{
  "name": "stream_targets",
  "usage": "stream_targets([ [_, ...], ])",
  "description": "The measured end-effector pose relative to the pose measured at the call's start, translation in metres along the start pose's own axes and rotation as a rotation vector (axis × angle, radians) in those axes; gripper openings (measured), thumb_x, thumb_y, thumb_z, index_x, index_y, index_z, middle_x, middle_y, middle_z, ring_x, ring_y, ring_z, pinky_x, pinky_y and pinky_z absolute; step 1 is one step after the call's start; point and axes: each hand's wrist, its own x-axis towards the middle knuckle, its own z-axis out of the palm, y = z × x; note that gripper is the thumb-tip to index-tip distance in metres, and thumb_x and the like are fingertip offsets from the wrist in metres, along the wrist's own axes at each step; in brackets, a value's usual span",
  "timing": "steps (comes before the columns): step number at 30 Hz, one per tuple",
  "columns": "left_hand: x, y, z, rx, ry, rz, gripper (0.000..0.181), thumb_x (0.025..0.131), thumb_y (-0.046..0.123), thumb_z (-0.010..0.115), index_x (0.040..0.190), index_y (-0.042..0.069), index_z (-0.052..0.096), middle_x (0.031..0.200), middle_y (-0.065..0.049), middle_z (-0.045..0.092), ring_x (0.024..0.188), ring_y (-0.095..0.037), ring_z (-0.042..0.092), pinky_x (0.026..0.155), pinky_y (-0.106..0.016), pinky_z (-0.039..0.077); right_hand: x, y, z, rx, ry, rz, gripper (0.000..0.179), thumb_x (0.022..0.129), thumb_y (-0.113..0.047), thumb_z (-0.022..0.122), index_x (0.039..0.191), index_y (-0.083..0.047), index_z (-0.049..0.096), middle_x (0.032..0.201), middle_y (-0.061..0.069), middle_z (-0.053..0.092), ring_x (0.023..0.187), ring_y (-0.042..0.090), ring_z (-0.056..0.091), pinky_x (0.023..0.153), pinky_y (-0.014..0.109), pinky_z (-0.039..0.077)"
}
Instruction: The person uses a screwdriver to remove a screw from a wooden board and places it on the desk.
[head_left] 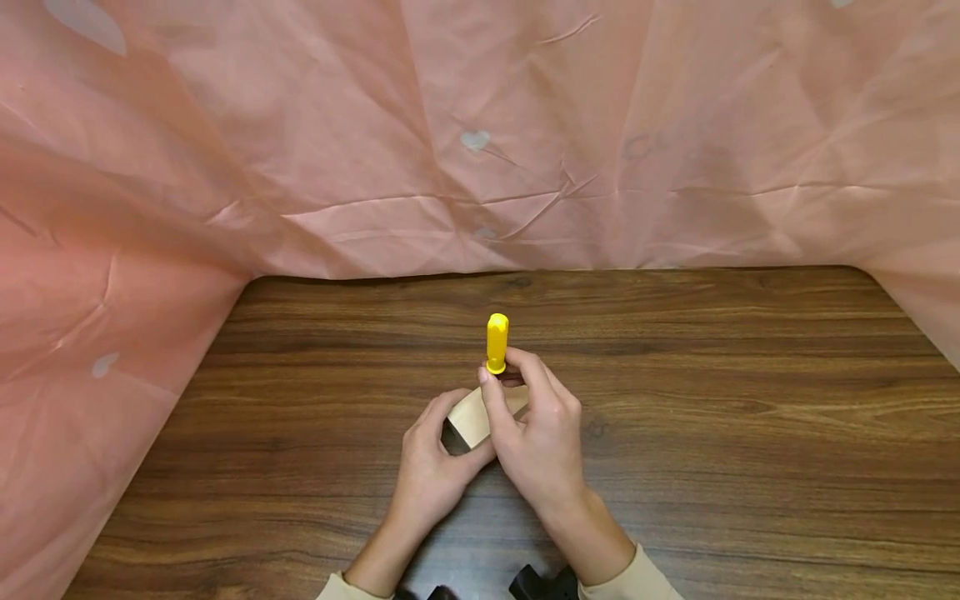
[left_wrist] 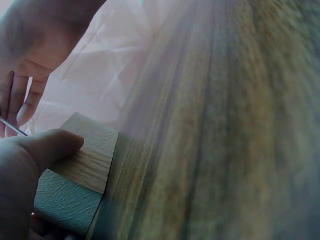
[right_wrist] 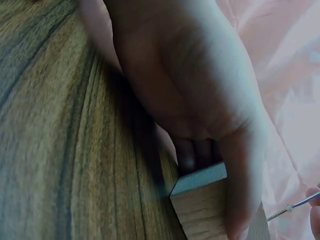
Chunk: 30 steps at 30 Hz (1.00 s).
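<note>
with the wooden block [head_left: 468,421] gripped between our left hand's [head_left: 433,465] fingers and thumb, and our right hand [head_left: 542,429] pinching the yellow screwdriver [head_left: 497,343] below its handle, we seem barely started, since the screw [right_wrist: 278,214] beyond those fingertips shows bare thread left to drive.

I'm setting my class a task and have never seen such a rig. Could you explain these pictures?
No machine: just a person's bare hands. One picture comes from a camera worn on the head, the others from each wrist. Below is a brown wood-grain table; pink cloth hangs behind. The left hand grips a flat-sided tan wooden block. The right hand holds a yellow-handled metal screwdriver, with a small metal screw at its tip. Black objects at the bottom are cut off.
</note>
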Motion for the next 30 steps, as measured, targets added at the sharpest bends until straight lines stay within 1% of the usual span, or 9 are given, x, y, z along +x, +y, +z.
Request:
stream_targets([
  [3, -0.0005, -0.0002, 0.0007, -0.001, 0.001, -0.003, 0.053, 0.078, 0.025, 0.097, 0.126, 0.019, 0.074, 0.118, 0.0, 0.076, 0.102, -0.016, 0.068, 0.089, -0.034, 0.053, 0.0007, 0.0002, -0.0007, -0.017, 0.01, 0.001, 0.016, 0.096, -0.011, 0.079, 0.11, -0.006, 0.073, 0.098, 0.006, 0.075, 0.088, 0.021, 0.074, 0.057, 0.027, 0.055],
  [5, -0.0005, -0.0002, 0.001, -0.002, 0.0, -0.003, 0.053, 0.078, 0.025, 0.097, 0.126, 0.019, 0.073, 0.118, 0.0, 0.076, 0.102, -0.016, 0.068, 0.09, -0.035, 0.053, 0.0015, 0.0002, -0.0015, -0.02, 0.014, -0.015, 0.016, 0.097, -0.013, 0.08, 0.11, -0.006, 0.073, 0.098, 0.006, 0.073, 0.089, 0.021, 0.073, 0.065, 0.029, 0.059],
  [7, -0.0002, 0.0001, 0.0011, -0.001, -0.002, -0.003, 0.054, 0.079, 0.025, 0.096, 0.126, 0.019, 0.073, 0.119, 0.0, 0.076, 0.103, -0.017, 0.069, 0.09, -0.035, 0.053, 0.0024, 0.0003, -0.0023, -0.017, 0.019, -0.033, 0.016, 0.097, -0.014, 0.081, 0.108, -0.006, 0.074, 0.097, 0.006, 0.071, 0.089, 0.02, 0.072, 0.071, 0.03, 0.06],
  [10, 0.0004, 0.0005, 0.0009, 0.001, -0.006, -0.004, 0.053, 0.079, 0.025, 0.096, 0.127, 0.019, 0.073, 0.12, 0.0, 0.076, 0.104, -0.017, 0.069, 0.091, -0.036, 0.053, 0.003, 0.0002, -0.0033, -0.01, 0.023, -0.047, 0.016, 0.097, -0.014, 0.082, 0.109, -0.006, 0.075, 0.095, 0.006, 0.071, 0.089, 0.019, 0.072, 0.072, 0.028, 0.058],
  [14, 0.0005, 0.0013, 0.0, 0.001, -0.009, -0.012, 0.053, 0.079, 0.025, 0.096, 0.127, 0.019, 0.073, 0.119, -0.001, 0.076, 0.102, -0.017, 0.068, 0.089, -0.035, 0.052, 0.0032, 0.0003, -0.0031, -0.013, 0.042, -0.043, 0.024, 0.095, -0.012, 0.082, 0.115, -0.004, 0.072, 0.094, 0.006, 0.076, 0.086, 0.019, 0.074, 0.065, 0.027, 0.057],
  [17, 0.0004, 0.0016, -0.0005, 0.0, -0.008, -0.016, 0.053, 0.079, 0.025, 0.096, 0.126, 0.019, 0.073, 0.118, -0.001, 0.076, 0.1, -0.017, 0.067, 0.088, -0.034, 0.052, 0.0033, 0.0004, -0.0031, -0.012, 0.05, -0.041, 0.026, 0.094, -0.012, 0.083, 0.116, -0.004, 0.07, 0.093, 0.007, 0.078, 0.085, 0.018, 0.075, 0.072, 0.026, 0.059],
  [20, 0.0004, 0.0017, -0.0008, 0.001, -0.005, -0.016, 0.053, 0.079, 0.025, 0.096, 0.126, 0.019, 0.073, 0.118, -0.001, 0.076, 0.101, -0.017, 0.067, 0.088, -0.034, 0.052, 0.0033, -0.0001, -0.0034, -0.009, 0.044, -0.037, 0.022, 0.095, -0.013, 0.083, 0.111, -0.005, 0.071, 0.093, 0.008, 0.079, 0.086, 0.017, 0.075, 0.076, 0.025, 0.06],
  [27, 0.0001, 0.0011, -0.0006, 0.0, -0.002, -0.015, 0.053, 0.078, 0.026, 0.097, 0.126, 0.019, 0.073, 0.117, 0.0, 0.076, 0.101, -0.017, 0.068, 0.089, -0.034, 0.052, 0.0021, -0.0005, -0.0013, -0.003, 0.043, -0.044, 0.02, 0.095, -0.011, 0.082, 0.111, -0.004, 0.073, 0.093, 0.008, 0.079, 0.086, 0.021, 0.075, 0.055, 0.027, 0.052],
  [30, -0.0002, 0.0006, -0.0001, -0.004, -0.003, -0.019, 0.053, 0.078, 0.026, 0.097, 0.126, 0.02, 0.073, 0.116, 0.0, 0.076, 0.1, -0.016, 0.067, 0.088, -0.034, 0.051, 0.0017, -0.0004, -0.001, -0.007, 0.05, -0.037, 0.019, 0.095, -0.009, 0.081, 0.111, -0.004, 0.072, 0.093, 0.008, 0.078, 0.086, 0.022, 0.074, 0.056, 0.027, 0.053],
])
